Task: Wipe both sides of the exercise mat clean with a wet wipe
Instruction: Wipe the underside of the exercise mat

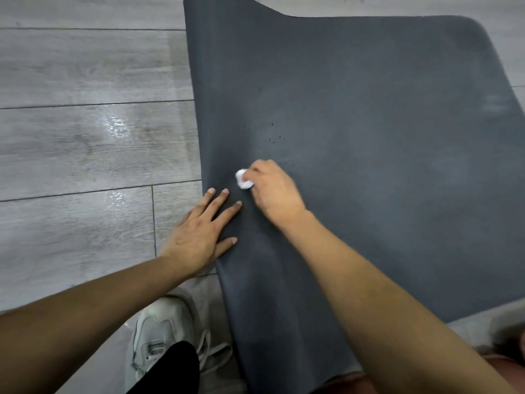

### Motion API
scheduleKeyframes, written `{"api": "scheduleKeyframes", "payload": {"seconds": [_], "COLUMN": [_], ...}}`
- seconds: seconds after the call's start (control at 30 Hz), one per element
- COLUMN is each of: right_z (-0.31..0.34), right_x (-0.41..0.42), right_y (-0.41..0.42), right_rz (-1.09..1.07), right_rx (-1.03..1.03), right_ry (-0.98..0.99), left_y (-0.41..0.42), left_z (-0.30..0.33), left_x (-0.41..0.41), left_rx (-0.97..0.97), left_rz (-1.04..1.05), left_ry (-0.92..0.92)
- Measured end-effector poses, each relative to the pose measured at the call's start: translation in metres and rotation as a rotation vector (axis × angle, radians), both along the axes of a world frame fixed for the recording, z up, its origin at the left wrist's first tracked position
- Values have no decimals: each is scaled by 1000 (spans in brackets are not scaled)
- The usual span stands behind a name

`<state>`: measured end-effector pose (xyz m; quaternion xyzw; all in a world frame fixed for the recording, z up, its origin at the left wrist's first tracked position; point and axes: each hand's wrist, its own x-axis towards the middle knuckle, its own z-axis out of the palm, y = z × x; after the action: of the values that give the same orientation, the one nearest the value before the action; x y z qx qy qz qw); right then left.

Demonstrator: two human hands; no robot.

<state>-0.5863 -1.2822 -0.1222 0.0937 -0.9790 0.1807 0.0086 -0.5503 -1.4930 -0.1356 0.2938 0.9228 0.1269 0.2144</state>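
Dark grey rubbery exercise mat (pixel 355 132) on pale wood-look floor (pixel 85 132), specks near its middle.

Right hand (pixel 274 191) pinches a crumpled white wet wipe (pixel 243 179) near its left edge; left hand (pixel 199 234) flat, fingers spread, across that edge.

We see only a scrap of the wet wipe (pixel 243 179); the rest is buried under our right hand (pixel 274 190), whose fingertips are hidden too. The mat (pixel 369 137) runs off the top, right and bottom edges. Our white shoe (pixel 159 331) is partly covered by a black trouser leg (pixel 173 371), and its label is too small to read.
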Motion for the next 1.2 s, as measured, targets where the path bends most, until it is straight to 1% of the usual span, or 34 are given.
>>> {"api": "scheduleKeyframes", "payload": {"seconds": [0.07,0.13,0.2,0.27,0.33,0.37,0.43,0.5,0.57,0.6,0.63,0.67,0.7,0.77,0.83,0.87,0.93,1.0,1.07,1.13,1.2], "right_z": [-2,1,3,5,4,3,6,9,8,6,5,4,4,10,14,17,19,15,13,13,13], "right_x": [-4,-1,6,10,15,20,36,53,52,45,37,29,22,16,14,13,17,36,60,69,64], "right_y": [55,104,117,88,35,6,-53,-87,-76,-57,-33,-6,24,81,104,94,43,-25,-73,-73,-38], "right_rz": [-233,-481,-617,-672,-614,-552,-383,-188,-20,14,-9,-89,-207,-450,-633,-674,-607,-438,-285,-207,-101], "right_rx": [145,229,170,63,-38,-106,-220,-219,-139,-72,-6,55,108,187,210,183,73,-97,-210,-239,-167], "right_ry": [11,-15,-41,-37,8,34,21,-6,1,23,34,42,33,-56,-132,-137,-92,-32,-57,-88,-19], "left_y": [0,2,-1,-3,-2,0,4,5,3,3,3,4,4,3,2,1,1,1,1,1,0], "left_z": [2,9,15,22,27,27,27,23,20,21,22,25,26,32,36,37,41,43,46,48,48], "left_x": [-1,-5,-14,-26,-42,-52,-69,-80,-84,-84,-85,-86,-87,-88,-87,-88,-90,-92,-89,-81,-75], "left_rx": [45,90,110,176,286,301,236,110,49,45,52,61,69,77,81,81,71,35,-18,-57,-69], "left_rz": [9,37,67,116,197,221,224,189,142,135,137,141,144,152,147,136,103,84,39,-12,-28], "left_ry": [-9,-48,-80,-86,-67,-51,-38,-18,-12,-26,-42,-57,-69,-101,-133,-152,-187,-223,-230,-229,-229]}}
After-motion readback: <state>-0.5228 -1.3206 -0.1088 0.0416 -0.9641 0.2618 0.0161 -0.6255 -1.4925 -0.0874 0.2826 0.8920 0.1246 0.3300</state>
